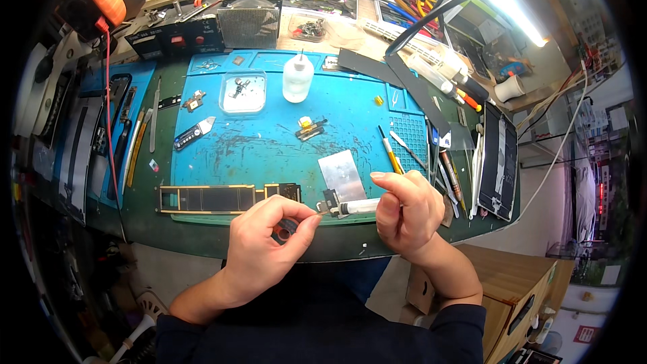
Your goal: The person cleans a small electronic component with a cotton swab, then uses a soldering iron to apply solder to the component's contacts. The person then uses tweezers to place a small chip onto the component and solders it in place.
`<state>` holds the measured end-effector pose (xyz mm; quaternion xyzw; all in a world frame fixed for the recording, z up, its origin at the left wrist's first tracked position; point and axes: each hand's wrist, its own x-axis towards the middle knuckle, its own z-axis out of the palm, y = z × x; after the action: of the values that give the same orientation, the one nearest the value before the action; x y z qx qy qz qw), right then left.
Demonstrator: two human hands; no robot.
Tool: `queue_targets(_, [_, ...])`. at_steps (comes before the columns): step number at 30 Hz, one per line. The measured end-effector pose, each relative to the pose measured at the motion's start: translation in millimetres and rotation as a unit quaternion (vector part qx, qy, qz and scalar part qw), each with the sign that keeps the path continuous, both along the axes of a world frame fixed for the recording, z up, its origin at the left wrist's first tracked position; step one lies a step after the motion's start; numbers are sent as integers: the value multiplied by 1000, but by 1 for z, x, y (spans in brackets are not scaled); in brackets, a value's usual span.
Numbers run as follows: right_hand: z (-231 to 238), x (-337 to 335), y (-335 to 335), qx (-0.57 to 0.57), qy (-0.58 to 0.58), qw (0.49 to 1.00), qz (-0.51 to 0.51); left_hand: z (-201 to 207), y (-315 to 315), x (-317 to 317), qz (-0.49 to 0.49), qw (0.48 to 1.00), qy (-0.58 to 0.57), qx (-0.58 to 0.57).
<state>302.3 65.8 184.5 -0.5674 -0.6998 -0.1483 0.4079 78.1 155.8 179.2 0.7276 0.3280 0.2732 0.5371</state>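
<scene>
Near the front edge of the bench, my left hand is closed, thumb and forefinger pinching the edge of a small dark electronic part. A dark and reddish ring-shaped roll shows through the gap between those fingers; I cannot tell whether the hand holds it. My right hand is closed around a clear-white syringe, which points left at the small part. Beneath and behind the syringe lies a thin silver metal plate. The long dark circuit board lies left of my left hand.
A blue repair mat bears a white squeeze bottle, a clear dish of small parts, a utility knife and a small module. Tweezers, pens and screwdrivers lie at right, beside an opened dark device.
</scene>
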Motion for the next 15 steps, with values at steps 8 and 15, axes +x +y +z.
queue_targets(8, [-3, 1, 2, 9, -13, 1000, 15, -1, 0, 0, -1, 1000, -3, 2])
queue_targets(15, [-6, -1, 4, 27, -26, 999, 29, 0, 0, 0, -6, 1000, -9, 23])
